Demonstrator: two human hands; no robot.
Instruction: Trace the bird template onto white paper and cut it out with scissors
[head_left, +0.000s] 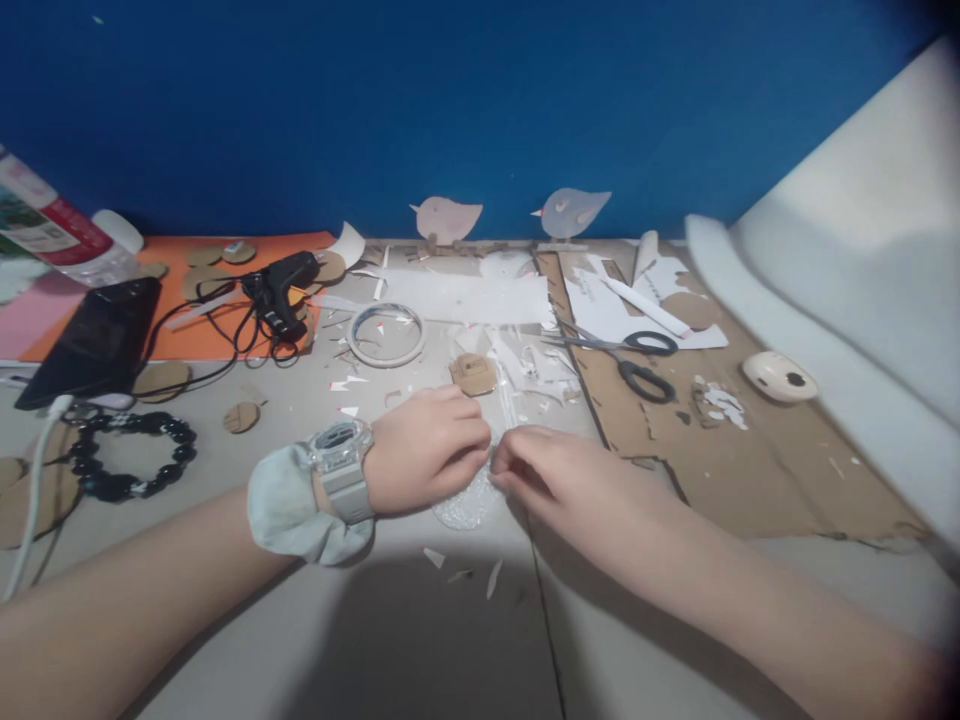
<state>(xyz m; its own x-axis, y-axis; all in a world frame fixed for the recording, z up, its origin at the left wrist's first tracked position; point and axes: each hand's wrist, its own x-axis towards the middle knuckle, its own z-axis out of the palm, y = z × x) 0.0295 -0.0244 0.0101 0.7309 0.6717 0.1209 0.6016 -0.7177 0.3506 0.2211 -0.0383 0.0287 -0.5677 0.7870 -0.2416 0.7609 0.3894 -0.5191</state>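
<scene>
Close together at the middle of the tiled surface, my left hand (pixel 435 447) and my right hand (pixel 544 465) both have their fingers bent into a pinch. Whatever lies between the fingertips is hidden or too small to name. Just beneath them is a shiny, clear, roundish patch (pixel 461 508), partly covered by the fingers. Beyond my left hand sits a small brown cardboard piece (pixel 474 374). White paper scraps (pixel 536 365) lie past my right hand. A grey watch and a pale scrunchie are on my left wrist.
Black-handled scissors (pixel 646 380) rest partly on a cardboard sheet (pixel 765 470) at right, near a cream oval object (pixel 780 377). A tape roll (pixel 386 335), glue gun (pixel 281 290), phone (pixel 97 340), and bead bracelet (pixel 135 455) are left. Two paper birds (pixel 448 220) stand by the blue wall.
</scene>
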